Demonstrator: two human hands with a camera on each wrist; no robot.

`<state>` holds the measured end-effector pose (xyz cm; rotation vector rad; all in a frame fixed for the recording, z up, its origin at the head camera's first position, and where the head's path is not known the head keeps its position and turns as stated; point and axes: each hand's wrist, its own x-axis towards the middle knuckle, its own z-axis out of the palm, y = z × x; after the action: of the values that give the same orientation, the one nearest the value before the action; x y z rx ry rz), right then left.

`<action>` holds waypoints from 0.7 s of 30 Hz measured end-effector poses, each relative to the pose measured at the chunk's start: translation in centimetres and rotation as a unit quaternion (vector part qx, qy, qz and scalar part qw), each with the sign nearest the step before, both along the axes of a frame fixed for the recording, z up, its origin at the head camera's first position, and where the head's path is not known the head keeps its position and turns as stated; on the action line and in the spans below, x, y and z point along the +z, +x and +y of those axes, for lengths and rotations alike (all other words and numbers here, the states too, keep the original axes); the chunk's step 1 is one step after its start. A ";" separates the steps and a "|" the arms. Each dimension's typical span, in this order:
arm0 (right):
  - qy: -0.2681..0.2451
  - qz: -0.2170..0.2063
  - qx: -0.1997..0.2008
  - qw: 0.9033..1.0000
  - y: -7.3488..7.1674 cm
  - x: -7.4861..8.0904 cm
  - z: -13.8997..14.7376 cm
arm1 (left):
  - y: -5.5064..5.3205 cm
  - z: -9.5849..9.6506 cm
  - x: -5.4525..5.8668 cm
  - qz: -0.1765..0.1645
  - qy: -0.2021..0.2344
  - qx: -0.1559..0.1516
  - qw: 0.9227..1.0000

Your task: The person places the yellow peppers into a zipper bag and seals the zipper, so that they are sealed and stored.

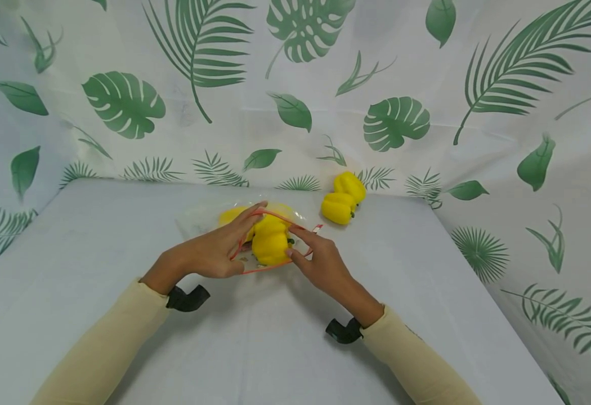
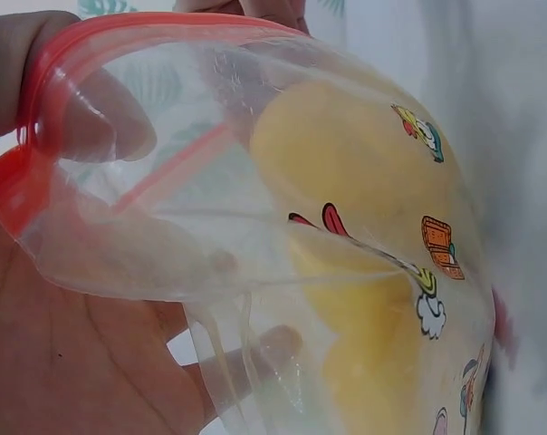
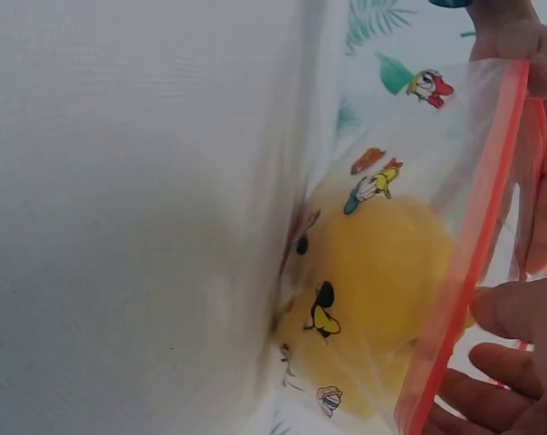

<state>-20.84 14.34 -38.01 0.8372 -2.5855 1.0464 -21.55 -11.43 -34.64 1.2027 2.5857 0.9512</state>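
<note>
A clear zip bag with a red-edged mouth lies on the table, its mouth spread wide towards me. My left hand holds the left side of that mouth, its digits spread along the red edge. At the opening, a yellow bell pepper sits stem to the right, between thumb and forefinger of my right hand. More yellow shows through the film deeper in the bag. Cartoon prints dot the plastic. The right wrist view shows my right thumb beside the red rim.
Two more yellow bell peppers, a nearer one and a farther one, lie touching at the table's back edge, right of the bag. A white cloth covers the table. Behind it hangs a leaf-print sheet.
</note>
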 end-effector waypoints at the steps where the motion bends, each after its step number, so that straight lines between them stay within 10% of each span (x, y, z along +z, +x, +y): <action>1: -0.006 0.005 0.006 1.000 0.0 0.1 0.1 | 0.0 0.0 0.0 0.001 0.002 0.000 1.000; 21: -0.190 -0.084 0.114 0.971 -0.5 1.6 2.0 | 0.0 -0.2 0.0 -0.017 -0.002 0.005 1.000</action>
<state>-21.39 16.36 -36.45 0.9929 -2.3314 1.6787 -21.58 -11.63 -34.65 1.1635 2.5687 0.9599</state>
